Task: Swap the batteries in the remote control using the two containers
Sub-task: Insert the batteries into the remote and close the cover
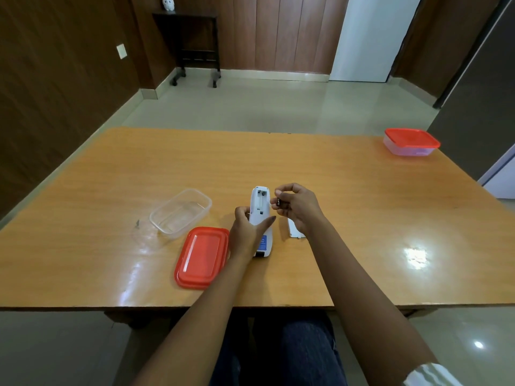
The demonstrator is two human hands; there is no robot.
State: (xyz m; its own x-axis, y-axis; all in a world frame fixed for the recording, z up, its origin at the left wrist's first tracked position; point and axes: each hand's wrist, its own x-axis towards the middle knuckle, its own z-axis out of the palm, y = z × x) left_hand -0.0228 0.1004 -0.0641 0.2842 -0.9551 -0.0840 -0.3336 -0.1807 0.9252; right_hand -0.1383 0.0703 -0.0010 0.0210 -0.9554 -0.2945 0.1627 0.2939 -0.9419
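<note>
1. The remote control (260, 218) lies back-up just below the centre of the frame on the table (362, 218), its long axis running from the lower edge toward the top. The battery bay at its upper end is uncovered and looks empty.
2. The left hand (248, 232) is closed around the remote's middle, thumb on the left side and fingers across the right.
3. The right hand (295, 207) sits just right of the bay, pinching a small dark battery (279, 201) between thumb and fingertips.
4. The open container (181, 213) lies to the left of the remote, with its red lid (202, 256) beside it, lower in the frame. I judge the battery must cross over the remote to reach it, though the left hand is nearer.
5. The closed container (411, 142) stands far off at the upper right.
6. The battery cover (294, 232) is partly hidden under the right wrist. Whether 1 or 2 batteries are held is hard to tell.
</note>
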